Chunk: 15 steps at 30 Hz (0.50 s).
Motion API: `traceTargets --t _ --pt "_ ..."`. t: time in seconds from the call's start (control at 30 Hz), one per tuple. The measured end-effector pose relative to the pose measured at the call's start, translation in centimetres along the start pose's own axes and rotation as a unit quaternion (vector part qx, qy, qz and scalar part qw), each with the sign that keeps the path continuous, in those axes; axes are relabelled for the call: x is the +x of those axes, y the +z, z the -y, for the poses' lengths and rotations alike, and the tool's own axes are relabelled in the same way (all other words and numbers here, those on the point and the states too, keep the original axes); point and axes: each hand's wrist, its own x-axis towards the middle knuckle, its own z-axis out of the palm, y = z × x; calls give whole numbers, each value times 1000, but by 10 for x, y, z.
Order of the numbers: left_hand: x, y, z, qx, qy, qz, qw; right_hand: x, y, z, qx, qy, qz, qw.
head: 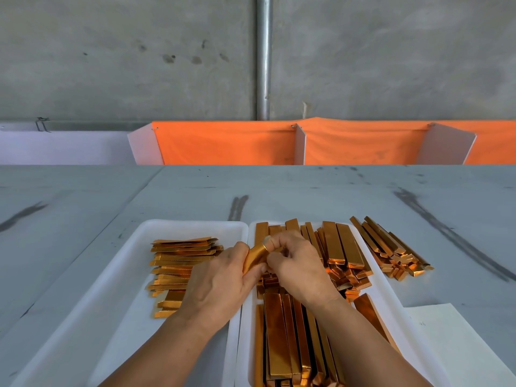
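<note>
Head view: both hands meet over the seam between two white trays, working one gold card piece (255, 256) held just above them. The left hand (220, 277) curls its fingers round the lower part of the piece, thumb on the near side. The right hand (298, 266) pinches the upper end with bent fingers, knuckles up; how far the piece is folded cannot be told, since the fingers cover most of it. The left tray (111, 303) carries a loose stack of flat gold blanks (181, 261) lying crosswise, partly hidden by the left wrist. The right tray (413, 347) is packed with long gold boxes: one batch at the far end (340, 247) and another near the person (282, 339), lying lengthwise under the right forearm. Just beside the right tray, on the grey, scuffed desk (307, 191), lies a further pile of gold boxes (388, 247), angled away to the right. A white sheet of paper (458, 339) lies on the desk at the lower right, beside the tray's rim. Behind the desk stand white partitions draped with orange cloth (223, 143), and a metal pipe (264, 57) runs up the concrete wall.
</note>
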Motion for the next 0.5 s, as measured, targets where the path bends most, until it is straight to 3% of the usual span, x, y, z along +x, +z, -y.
traceTargets --t 0.5 --pt "-1 0 2 -16 12 12 1000 4 -2 -2 102 -33 -35 994"
